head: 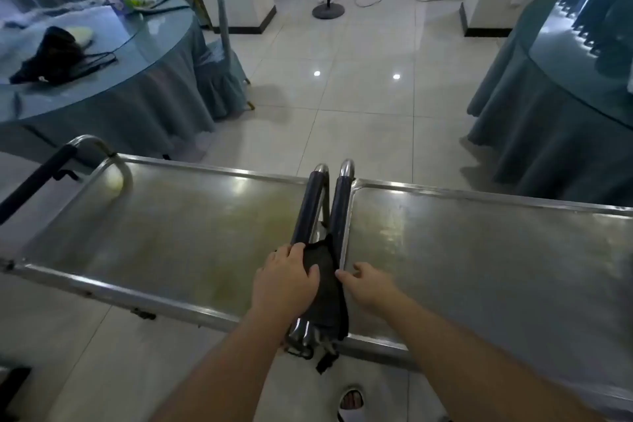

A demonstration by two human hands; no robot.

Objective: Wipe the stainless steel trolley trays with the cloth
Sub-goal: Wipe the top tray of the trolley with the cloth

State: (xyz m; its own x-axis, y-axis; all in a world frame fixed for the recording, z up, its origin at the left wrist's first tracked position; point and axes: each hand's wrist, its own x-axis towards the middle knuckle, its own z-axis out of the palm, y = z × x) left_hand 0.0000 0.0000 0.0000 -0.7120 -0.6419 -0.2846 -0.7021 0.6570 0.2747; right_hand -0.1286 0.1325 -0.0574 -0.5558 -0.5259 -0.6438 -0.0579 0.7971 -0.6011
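Two stainless steel trolleys stand end to end before me, the left tray [178,226] and the right tray [479,250], both dull and smeared. Their black-sleeved handles [310,202] meet in the middle. A dark cloth [325,291] is draped over the near end of the handles. My left hand [286,281] rests on the cloth's left side with fingers curled over its top edge. My right hand [368,284] sits just right of the cloth, its fingertips touching the cloth's edge with fingers loosely bent.
A round table with teal cloth and glass top [102,55] holds a black bag at left, with a covered chair [219,62] beside it. Another teal round table [565,79] stands at right. A fan stand [328,8] and cable lie on the tiled floor beyond.
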